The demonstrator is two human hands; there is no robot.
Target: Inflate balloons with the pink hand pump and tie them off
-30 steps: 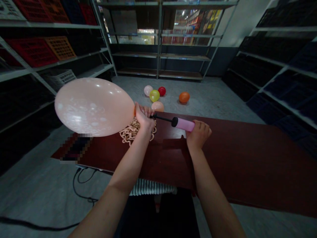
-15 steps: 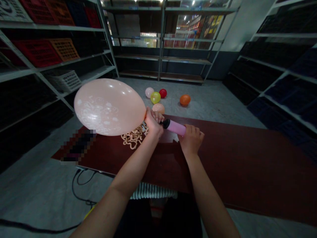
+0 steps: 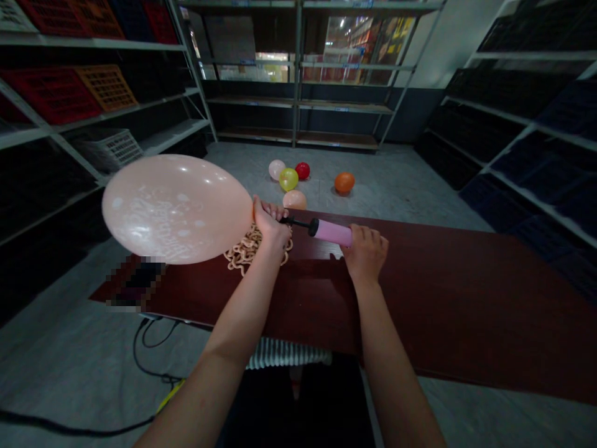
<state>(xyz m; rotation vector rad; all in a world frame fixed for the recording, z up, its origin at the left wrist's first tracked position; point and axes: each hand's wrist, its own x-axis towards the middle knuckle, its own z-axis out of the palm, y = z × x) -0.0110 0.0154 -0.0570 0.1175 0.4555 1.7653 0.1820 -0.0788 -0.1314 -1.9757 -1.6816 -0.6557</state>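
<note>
A large peach balloon (image 3: 175,208) with white printing is at the left above the table, inflated and lying sideways. My left hand (image 3: 271,223) is closed around its neck and the near end of a black pump rod (image 3: 298,222); the nozzle is hidden in the fingers. My right hand (image 3: 366,254) wraps the pink barrel of the balloon pump (image 3: 332,233), and a length of rod shows between its black collar and my left hand. Beneath my left hand, a heap of beige, curly uninflated balloons (image 3: 242,249) rests on the dark red table (image 3: 433,298).
On the floor beyond the table lie yellow (image 3: 288,180), red (image 3: 303,171), pale pink (image 3: 277,170), orange (image 3: 344,183) and peach (image 3: 295,200) balloons. Shelves with crates (image 3: 56,93) line the sides. Black cables (image 3: 140,354) run below at left.
My left hand and the large balloon have moved left, away from the pump barrel. More of the black rod is drawn out. The right hand has stayed nearly in place.
</note>
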